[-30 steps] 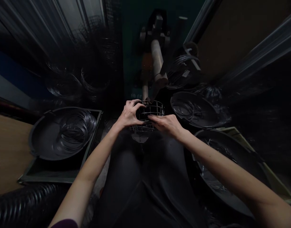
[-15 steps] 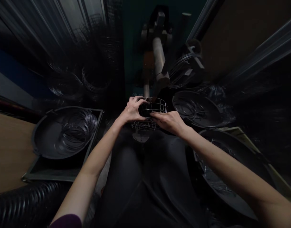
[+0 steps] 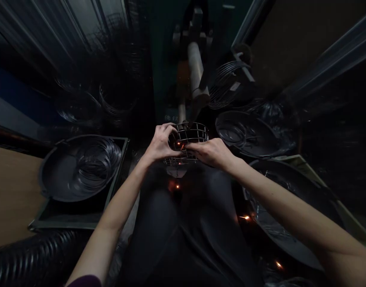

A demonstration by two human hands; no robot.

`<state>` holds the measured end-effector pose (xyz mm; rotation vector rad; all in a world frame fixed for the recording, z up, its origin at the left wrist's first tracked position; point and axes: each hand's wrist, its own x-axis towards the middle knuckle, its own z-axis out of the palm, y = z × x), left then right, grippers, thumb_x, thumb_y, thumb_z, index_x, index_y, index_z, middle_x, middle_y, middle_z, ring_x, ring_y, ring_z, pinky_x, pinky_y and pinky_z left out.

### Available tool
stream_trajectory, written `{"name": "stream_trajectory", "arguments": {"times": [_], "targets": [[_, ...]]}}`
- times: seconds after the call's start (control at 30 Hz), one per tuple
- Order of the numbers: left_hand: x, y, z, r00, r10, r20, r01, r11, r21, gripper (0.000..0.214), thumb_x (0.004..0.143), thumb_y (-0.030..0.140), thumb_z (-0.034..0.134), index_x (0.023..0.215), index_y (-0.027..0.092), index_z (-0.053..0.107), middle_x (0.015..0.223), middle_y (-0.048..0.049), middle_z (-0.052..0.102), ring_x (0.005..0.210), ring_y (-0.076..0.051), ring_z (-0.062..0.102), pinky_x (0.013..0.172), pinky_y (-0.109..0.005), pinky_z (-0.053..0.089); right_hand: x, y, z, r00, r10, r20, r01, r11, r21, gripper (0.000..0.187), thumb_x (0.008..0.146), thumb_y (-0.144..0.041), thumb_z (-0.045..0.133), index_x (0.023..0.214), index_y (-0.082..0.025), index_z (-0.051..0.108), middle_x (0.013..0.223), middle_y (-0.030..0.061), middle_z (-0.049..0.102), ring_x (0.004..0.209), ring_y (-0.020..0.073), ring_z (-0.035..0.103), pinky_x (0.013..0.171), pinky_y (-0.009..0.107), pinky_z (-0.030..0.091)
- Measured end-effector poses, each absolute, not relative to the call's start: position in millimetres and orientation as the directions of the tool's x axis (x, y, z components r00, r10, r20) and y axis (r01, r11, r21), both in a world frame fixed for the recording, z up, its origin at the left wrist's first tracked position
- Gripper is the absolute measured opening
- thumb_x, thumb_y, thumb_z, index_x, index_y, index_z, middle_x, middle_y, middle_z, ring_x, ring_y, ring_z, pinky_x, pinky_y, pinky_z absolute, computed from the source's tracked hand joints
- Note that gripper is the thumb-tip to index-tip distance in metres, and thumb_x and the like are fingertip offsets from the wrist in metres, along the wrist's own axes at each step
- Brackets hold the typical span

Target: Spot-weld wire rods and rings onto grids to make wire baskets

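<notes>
A round metal wire basket (image 3: pixel 197 136) sits in front of my lap, beneath the electrode arm (image 3: pixel 196 71) of a welding machine. My left hand (image 3: pixel 160 144) curves around its left side, thumb and fingers closed on the wires. With its fingers pinched at the near side, my right hand (image 3: pixel 211 152) grips the basket's wires; whether a loose wire is also in the pinch is hidden. Orange sparks (image 3: pixel 179 143) glow inside the basket and others fly over my legs.
On the left, a dark round pan (image 3: pixel 60 171) holds coiled wire rings (image 3: pixel 96 161). At right are two more pans, one with wire rings (image 3: pixel 235 133), the nearer (image 3: pixel 302 243) with wire pieces. Wire hoops (image 3: pixel 226 83) hang beside the machine. A ribbed black hose (image 3: pixel 36 255) lies lower left.
Sparks have appeared at the basket and are scattering toward my lap and lower right. My left hand and the basket have shifted slightly left in view; both hands keep their hold.
</notes>
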<state>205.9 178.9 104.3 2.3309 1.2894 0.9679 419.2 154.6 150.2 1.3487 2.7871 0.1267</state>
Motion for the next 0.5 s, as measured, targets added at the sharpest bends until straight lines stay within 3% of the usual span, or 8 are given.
{"name": "stream_trajectory", "arguments": {"times": [0.3,0.5], "targets": [[204,178,99,0.377,0.820,0.430,0.646,-0.566,0.512,0.052,0.057,0.031,0.085,0.094,0.021,0.049,0.130,-0.0124,0.054,0.124,-0.033,0.045,0.104,-0.049,0.039,411,157,146,-0.595,0.797,-0.105,0.787,0.604,0.123,0.036,0.097,-0.028,0.037,0.120,-0.030,0.065,0.105,0.0001,0.074,0.082,0.0172,0.067,0.053,0.027,0.024],[204,176,93,0.389,0.802,0.454,0.644,-0.589,0.489,0.052,0.056,0.027,0.084,0.093,0.020,0.048,0.129,-0.0137,0.053,0.122,-0.033,0.045,0.103,-0.049,0.040,410,154,133,-0.562,0.807,-0.180,0.798,0.587,0.138,0.034,0.093,-0.021,0.038,0.109,-0.023,0.069,0.099,0.0043,0.075,0.080,0.0189,0.067,0.053,0.028,0.024]]}}
